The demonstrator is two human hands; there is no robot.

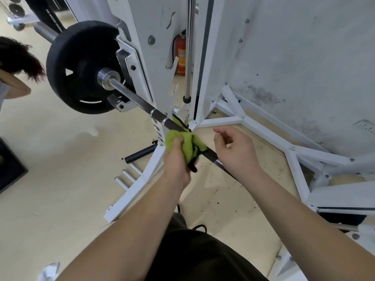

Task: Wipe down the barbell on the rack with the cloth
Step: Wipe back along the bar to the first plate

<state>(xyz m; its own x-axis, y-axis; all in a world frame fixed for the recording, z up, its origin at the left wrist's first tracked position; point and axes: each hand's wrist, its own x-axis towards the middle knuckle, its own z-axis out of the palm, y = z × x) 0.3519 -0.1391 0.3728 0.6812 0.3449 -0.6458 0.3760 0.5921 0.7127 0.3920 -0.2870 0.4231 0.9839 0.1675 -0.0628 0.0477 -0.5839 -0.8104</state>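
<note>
Looking down from the head camera, we see our left hand (175, 157) gripping a crumpled lime-green cloth with black edging (188, 142). The fingers curl round the cloth, which is bunched over the long dark steel barbell (160, 116). The cloth wraps the shaft right at that hand, and a black strip of its hem hangs just beside the knuckles.

Up and to the left of the left hand the shaft runs bare. It is dull, dark and mottled there, broken by two narrow bright rings. Farther out it turns a lighter grey and ends at a polished chrome collar (107, 78). Beyond the collar sits a round black weight plate with cut-out grips (81, 65), well apart from both hands. Between the plate and the left hand, the bar rests in a white metal hook (121, 103) on the tall white steel rack upright (140, 27).

On the other side of the cloth a short shiny length of shaft shows, then passes under our right hand (235, 149). That hand holds nothing, with its fingers loosely curled and its thumb out. We cannot tell whether its heel touches the bar.

Beyond both hands stand a chrome guide rod (188, 47) and a red fire extinguisher (181, 55). Under them lies the beige floor (60, 159).
</note>
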